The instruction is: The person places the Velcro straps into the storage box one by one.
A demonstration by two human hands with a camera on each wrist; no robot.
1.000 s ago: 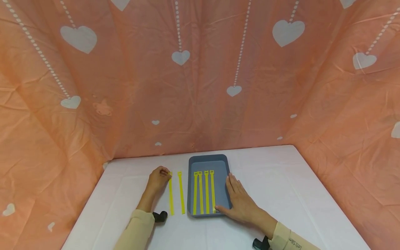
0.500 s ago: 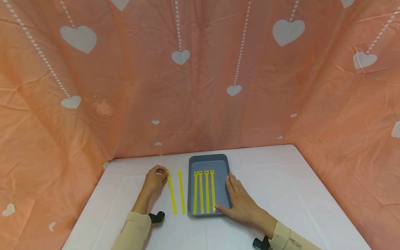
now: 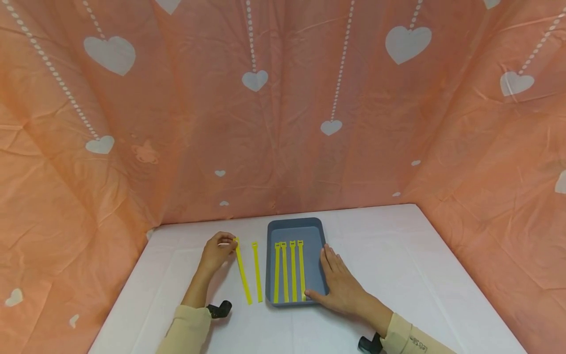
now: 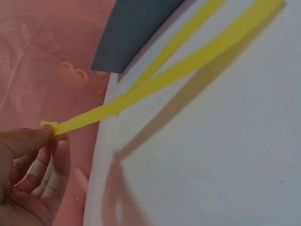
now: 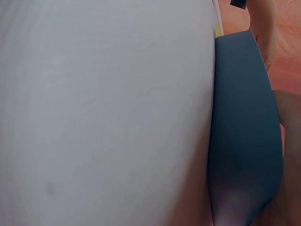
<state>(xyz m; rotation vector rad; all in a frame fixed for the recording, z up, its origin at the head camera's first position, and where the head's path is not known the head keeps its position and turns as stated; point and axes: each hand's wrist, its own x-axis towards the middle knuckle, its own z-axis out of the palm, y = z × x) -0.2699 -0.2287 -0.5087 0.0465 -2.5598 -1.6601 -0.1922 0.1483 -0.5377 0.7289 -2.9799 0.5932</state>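
Note:
My left hand (image 3: 216, 253) pinches a yellow cable tie (image 3: 243, 275) by its slotted head, between thumb and fingertips. In the left wrist view, this tie (image 4: 155, 87) slants with its head end raised and a shadow under it. A second yellow cable tie (image 3: 257, 275) lies flat between it and the tray. The grey-blue tray (image 3: 294, 228) holds several more cable ties (image 3: 293, 275) side by side, heads away from me. My right hand (image 3: 342, 292) rests along the tray's right rim, fingers extended and thumb at the near right corner. The right wrist view shows the tray's outer wall (image 5: 244, 122).
A white cloth (image 3: 398, 265) covers the table. Behind and to both sides hangs a peach curtain (image 3: 292, 172) with white hearts. A black wrist device (image 3: 219, 309) is worn at the left wrist, another (image 3: 370, 344) at the right.
My left hand has drawn back slightly to the left and away from me, raising the cable tie's head, so the tie now slants. The right hand and tray have stayed put.

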